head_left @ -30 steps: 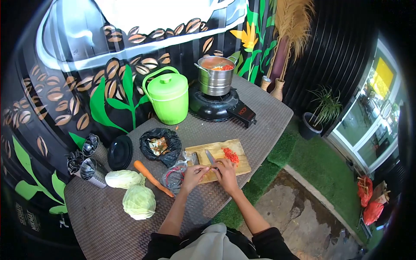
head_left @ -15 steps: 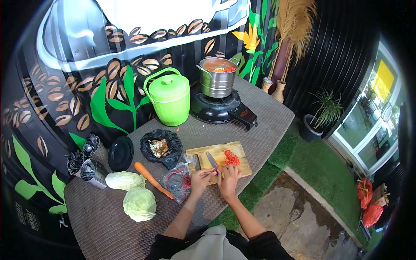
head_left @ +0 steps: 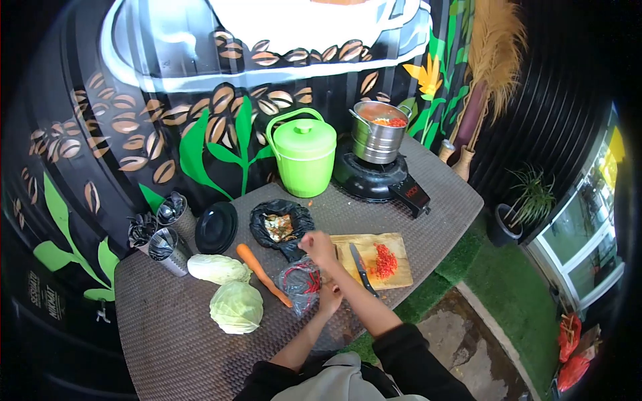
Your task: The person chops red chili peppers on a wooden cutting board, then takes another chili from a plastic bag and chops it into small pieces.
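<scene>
Note right hand [head_left: 319, 248] moved since the earlier frame: off knife [head_left: 362, 269] and across to the right edge of black bag [head_left: 302, 226]. Note knife released, now lying flat on cutting board [head_left: 394, 242].

At the near side, find cabbage [head_left: 236, 308] on table [head_left: 170, 327], with pale leafy head [head_left: 219, 269] just behind. To the right, find carrot [head_left: 263, 275], set at a slant with broad end away from the person and thin end beside clear bag [head_left: 300, 283].

Find left hand [head_left: 329, 299] at the right side of clear bag, near the left end of the board. See fingers curled inward; cannot tell the exact gap or any held item.

On the board, trace knife long axis from handle at the near edge to blade tip, pointing away from the person and slightly left. Locate blade left of chopped red pieces [head_left: 384, 262], clear of both hands.

Farther out, see right hand with fingers bunched and blurred; cannot tell clamped from empty, nor confirm contact with black bag. See scraps [head_left: 279, 227] inside.

Beyond, locate green lidded container [head_left: 304, 160], upright; to the right, black stove [head_left: 364, 179] with steel pot [head_left: 378, 144] on top.
</scene>
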Tool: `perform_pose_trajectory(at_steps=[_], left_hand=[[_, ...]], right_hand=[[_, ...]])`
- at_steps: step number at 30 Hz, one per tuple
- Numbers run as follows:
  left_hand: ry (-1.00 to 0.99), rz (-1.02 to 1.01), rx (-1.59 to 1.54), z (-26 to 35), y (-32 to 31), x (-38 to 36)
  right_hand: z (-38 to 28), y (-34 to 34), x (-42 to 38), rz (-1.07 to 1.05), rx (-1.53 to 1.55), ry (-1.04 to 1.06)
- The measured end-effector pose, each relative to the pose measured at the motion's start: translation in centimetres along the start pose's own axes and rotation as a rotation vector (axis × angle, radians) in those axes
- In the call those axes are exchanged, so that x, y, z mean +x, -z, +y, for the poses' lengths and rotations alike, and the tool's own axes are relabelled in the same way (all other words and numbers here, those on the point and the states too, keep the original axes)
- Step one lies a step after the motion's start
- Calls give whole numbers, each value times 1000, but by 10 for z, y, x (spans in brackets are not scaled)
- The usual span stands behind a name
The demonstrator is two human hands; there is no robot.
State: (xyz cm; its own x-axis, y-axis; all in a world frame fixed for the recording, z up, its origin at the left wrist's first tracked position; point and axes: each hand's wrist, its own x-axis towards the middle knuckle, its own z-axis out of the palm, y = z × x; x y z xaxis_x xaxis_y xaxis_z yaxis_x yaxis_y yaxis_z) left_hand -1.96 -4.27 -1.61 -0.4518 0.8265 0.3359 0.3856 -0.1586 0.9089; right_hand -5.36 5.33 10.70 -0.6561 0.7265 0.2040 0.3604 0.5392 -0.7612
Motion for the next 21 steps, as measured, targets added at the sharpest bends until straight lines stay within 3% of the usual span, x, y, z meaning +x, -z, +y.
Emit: perform_pose_trajectory(at_steps=[2,4,6,7,9,12,14,18,20,21], left_hand=[[358,-4,-1496,-26,-10,2],[312,36,-1380,-33,-8,3],[280,-12,-811,-40,-6,3],[275,-18,-814,-28,-4,6],[470,-75,-321,10,4,10],[349,-34,-338,8,0,11],[378,-81,-340,11,1,11],[264,-83,-282,7,-9,5],[288,-71,20,37,-9,5],[287,-82,19,36,-15,6]], right_hand=[[-1,-14,40,-21,31,30],[-10,-18,61,110,236,162],[-6,-16,57,138,220,177],[-4,-9,44,161,215,160],[6,6,13,205,176,113],[54,25,-37,365,42,77],[82,42,-79,504,-181,-80],[99,60,-150,451,-430,-260],[105,63,-162,398,-497,-305],[106,61,-165,299,-435,-345]])
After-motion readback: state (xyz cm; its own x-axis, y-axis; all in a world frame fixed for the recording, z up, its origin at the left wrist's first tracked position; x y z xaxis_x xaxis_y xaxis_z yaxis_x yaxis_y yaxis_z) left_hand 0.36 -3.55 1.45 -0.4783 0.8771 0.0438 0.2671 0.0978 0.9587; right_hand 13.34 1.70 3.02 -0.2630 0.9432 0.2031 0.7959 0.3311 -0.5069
